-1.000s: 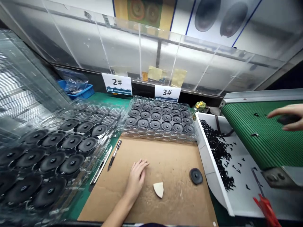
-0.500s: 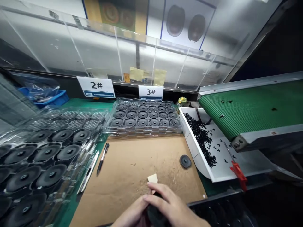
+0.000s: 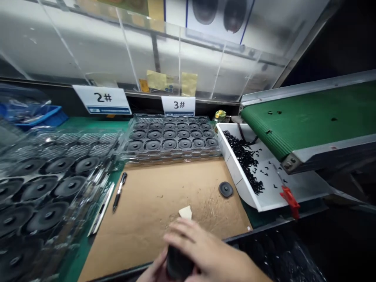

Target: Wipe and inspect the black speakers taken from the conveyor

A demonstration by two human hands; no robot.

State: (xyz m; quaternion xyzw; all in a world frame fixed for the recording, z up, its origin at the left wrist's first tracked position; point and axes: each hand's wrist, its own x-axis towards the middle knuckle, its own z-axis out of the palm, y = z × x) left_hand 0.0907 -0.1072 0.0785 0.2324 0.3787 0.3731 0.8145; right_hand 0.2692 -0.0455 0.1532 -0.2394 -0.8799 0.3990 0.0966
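A dark, rounded black part (image 3: pixel 178 264) is held between both my hands at the bottom middle, close to me. My left hand (image 3: pixel 156 271) grips it from the left and below, mostly cut off by the lower edge. Over its top and right side curl the fingers of my right hand (image 3: pixel 202 247). How far the part extends beneath the hands is hidden. Just beyond my right fingertips lies a small cream-coloured scrap (image 3: pixel 185 212) on the brown cardboard (image 3: pixel 147 192). A single round black disc with a centre stud (image 3: pixel 226 189) rests at the cardboard's right side.
Clear plastic trays of black discs stand at the left (image 3: pixel 70 186) and back (image 3: pixel 169 144). A pen (image 3: pixel 120 192) lies on the cardboard. At right are a white bin (image 3: pixel 239 184) of small black pieces, a red-handled tool (image 3: pixel 290 199) and a green conveyor (image 3: pixel 311 113).
The whole scene has shifted left and up in view. My right hand has moved further over the black part, which now shows more between the hands.
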